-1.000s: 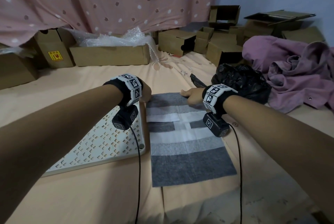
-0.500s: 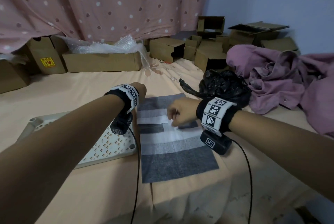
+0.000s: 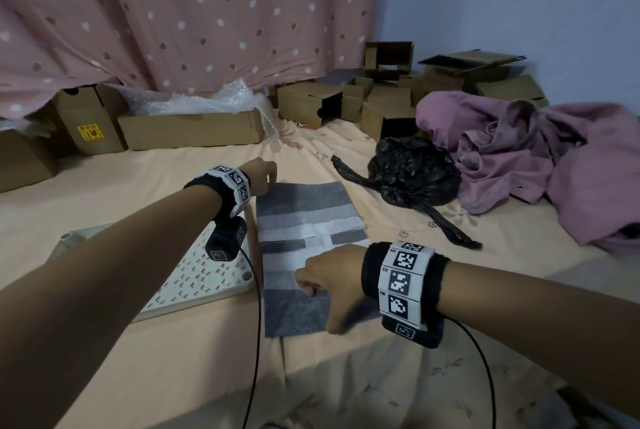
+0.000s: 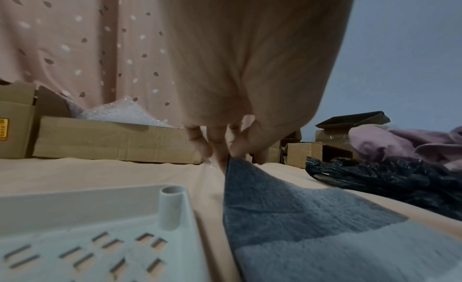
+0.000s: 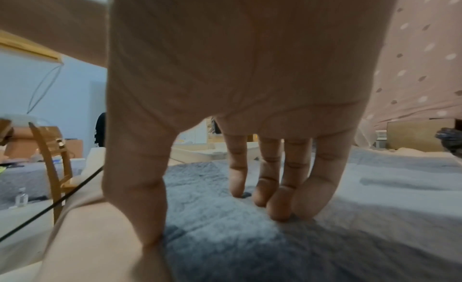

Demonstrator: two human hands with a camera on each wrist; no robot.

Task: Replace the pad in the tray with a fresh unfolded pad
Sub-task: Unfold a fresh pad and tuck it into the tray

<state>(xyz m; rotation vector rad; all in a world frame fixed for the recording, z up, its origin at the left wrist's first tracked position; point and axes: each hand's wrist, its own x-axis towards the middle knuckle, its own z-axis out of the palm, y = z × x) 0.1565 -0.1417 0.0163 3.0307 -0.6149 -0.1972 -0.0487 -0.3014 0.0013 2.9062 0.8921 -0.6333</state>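
Peach bedsheet under us, with the grey-and-white banded, still partly folded rectangular pad [image 3: 304, 217] lying just right of the white perforated plastic tray [image 3: 194, 276], its long axis running away from us. Our left hand [image 3: 261, 174] pinches the pad's far-left corner and lifts it slightly; our right hand [image 3: 332, 273] rests near the pad's near end — fingertips [image 5: 278, 211] straight and pressing down. We judge the pad will open or slide leftward — toward the tray.
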